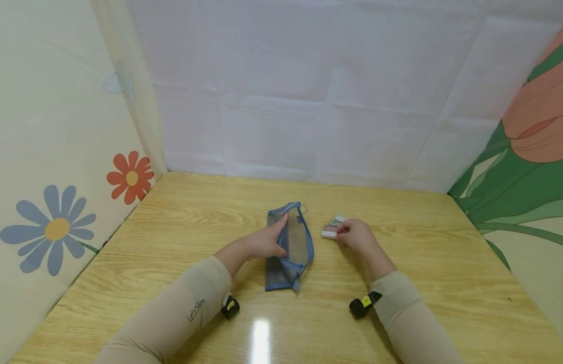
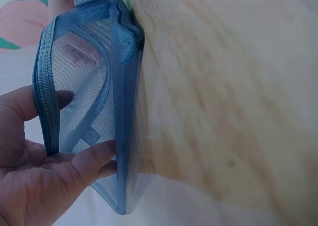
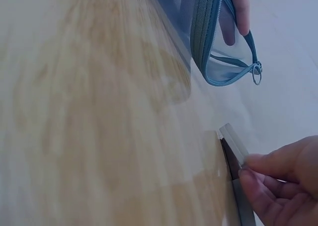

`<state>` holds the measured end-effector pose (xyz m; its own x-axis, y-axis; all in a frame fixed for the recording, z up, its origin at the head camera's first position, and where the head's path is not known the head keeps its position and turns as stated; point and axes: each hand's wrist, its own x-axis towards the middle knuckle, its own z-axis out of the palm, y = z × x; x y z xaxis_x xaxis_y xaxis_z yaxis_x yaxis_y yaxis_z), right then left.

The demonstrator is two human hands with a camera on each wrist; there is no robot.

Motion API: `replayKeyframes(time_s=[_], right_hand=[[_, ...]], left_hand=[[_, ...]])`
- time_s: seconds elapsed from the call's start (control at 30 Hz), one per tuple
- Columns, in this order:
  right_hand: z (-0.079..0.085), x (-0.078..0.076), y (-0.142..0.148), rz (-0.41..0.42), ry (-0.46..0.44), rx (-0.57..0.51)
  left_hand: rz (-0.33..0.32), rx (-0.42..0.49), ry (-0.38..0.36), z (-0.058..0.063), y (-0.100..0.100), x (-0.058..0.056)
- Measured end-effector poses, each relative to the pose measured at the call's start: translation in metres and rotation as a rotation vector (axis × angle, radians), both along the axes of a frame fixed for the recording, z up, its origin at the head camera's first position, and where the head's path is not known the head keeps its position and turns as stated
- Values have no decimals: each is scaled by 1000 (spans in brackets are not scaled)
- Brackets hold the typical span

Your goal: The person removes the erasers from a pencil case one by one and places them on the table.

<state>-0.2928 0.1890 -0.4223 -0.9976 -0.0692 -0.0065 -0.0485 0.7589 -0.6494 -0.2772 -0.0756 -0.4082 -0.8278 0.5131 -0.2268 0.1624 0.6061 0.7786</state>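
A blue mesh zip pouch stands on the table with its zipped mouth gaping. My left hand holds it at the mouth, fingers reaching inside past the zipper edge. To the right of the pouch, my right hand pinches a small pale flat block between thumb and fingertips. Right below the pinched block, in the right wrist view, lies a dark piece with a grey end. Another small whitish piece shows just beyond the fingers in the head view.
The wood-grain table ends at a white sheet at the back. Flower-printed panels stand on the left and right. A metal ring hangs at one end of the pouch's zipper.
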Motion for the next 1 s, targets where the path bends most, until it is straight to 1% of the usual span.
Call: replayKeyframes(time_s=[0.3, 0.43, 0.57, 0.7, 0.87, 1.0], right_hand=[[-4, -3, 0, -7, 5, 49], [-4, -3, -1, -8, 8, 49], [-4, -3, -1, -10, -7, 24], [-4, -3, 0, -22, -59, -23], [-3, -3, 0, -24, -79, -50], [-2, -2, -1, -32, -89, -70]], left_hand=[[0, -1, -9, 0, 0, -1], [0, 3, -7, 0, 0, -1], [-9, 3, 4, 0, 0, 0], [-20, -8, 12, 0, 1, -1], [-27, 21, -11, 2, 2, 1], [-44, 45, -23, 4, 4, 3]])
